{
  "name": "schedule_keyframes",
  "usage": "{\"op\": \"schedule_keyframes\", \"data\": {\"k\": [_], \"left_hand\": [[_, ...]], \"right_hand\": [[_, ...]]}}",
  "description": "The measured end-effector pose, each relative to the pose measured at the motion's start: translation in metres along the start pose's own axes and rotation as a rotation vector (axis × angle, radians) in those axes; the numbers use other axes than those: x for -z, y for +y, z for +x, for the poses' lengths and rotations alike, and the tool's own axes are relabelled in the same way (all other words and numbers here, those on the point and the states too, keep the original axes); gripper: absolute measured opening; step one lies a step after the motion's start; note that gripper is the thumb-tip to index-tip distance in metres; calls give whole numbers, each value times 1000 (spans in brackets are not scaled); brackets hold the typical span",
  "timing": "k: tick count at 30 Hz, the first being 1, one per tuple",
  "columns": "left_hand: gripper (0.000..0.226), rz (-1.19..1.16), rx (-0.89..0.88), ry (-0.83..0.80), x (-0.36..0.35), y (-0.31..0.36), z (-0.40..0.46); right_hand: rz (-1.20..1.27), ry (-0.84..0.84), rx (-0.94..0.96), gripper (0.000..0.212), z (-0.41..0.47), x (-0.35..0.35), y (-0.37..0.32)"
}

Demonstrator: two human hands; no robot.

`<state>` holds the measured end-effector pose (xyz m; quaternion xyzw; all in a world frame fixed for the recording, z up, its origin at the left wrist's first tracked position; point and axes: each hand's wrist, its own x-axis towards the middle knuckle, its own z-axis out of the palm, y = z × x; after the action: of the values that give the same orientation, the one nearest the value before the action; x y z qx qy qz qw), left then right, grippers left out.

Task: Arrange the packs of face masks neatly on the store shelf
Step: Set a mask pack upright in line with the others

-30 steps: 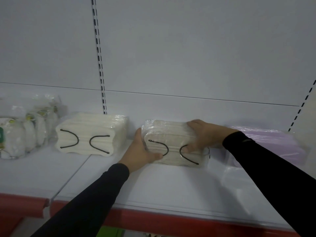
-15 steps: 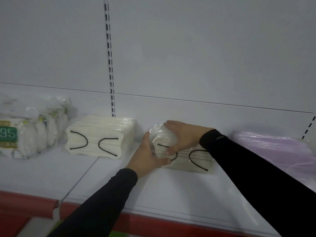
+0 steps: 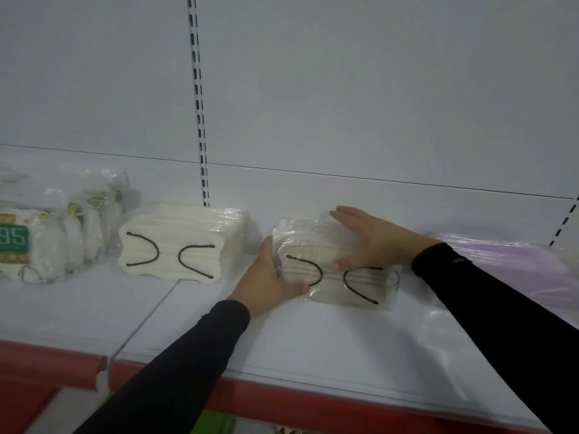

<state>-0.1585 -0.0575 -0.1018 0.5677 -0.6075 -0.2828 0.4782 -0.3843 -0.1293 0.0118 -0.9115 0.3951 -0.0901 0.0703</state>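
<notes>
White store shelf [image 3: 313,339], red front edge, pale slotted back panel. Beige mask pack [image 3: 336,277] mid-shelf, clasped at left end by left hand [image 3: 269,277], pressed flat under open right hand [image 3: 372,239].

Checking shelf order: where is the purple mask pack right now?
In the head view, the purple pack lies at the far right of the shelf, behind the right sleeve, right of the beige pack.

A slotted upright [image 3: 198,98] runs down the pale back panel [image 3: 376,89]. A red edge strip [image 3: 47,361] lines the front below.
</notes>
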Motion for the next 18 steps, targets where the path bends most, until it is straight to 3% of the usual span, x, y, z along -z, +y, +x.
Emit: {"op": "schedule_keyframes", "data": {"k": [6, 8, 10, 12, 14, 16, 18], "left_hand": [[108, 65, 31, -2, 0, 1, -2], [105, 80, 32, 11, 1, 2, -2], [104, 81, 42, -5, 2, 3, -4], [113, 69, 44, -27, 3, 5, -4], [123, 77, 48, -46, 1, 6, -5], [118, 96, 35, -55, 0, 9, -6], [111, 97, 12, -39, -1, 7, -5]], "right_hand": [[328, 406, -356, 127, -55, -27, 29], [395, 401, -458, 120, -65, -45, 35], [471, 378, -464, 84, -70, -59, 36], [579, 325, -421, 67, -68, -73, 39], [619, 280, -385, 73, -68, -80, 41], [595, 268, -392, 89, -65, -83, 41], [608, 264, -386, 91, -61, -85, 46]]}}
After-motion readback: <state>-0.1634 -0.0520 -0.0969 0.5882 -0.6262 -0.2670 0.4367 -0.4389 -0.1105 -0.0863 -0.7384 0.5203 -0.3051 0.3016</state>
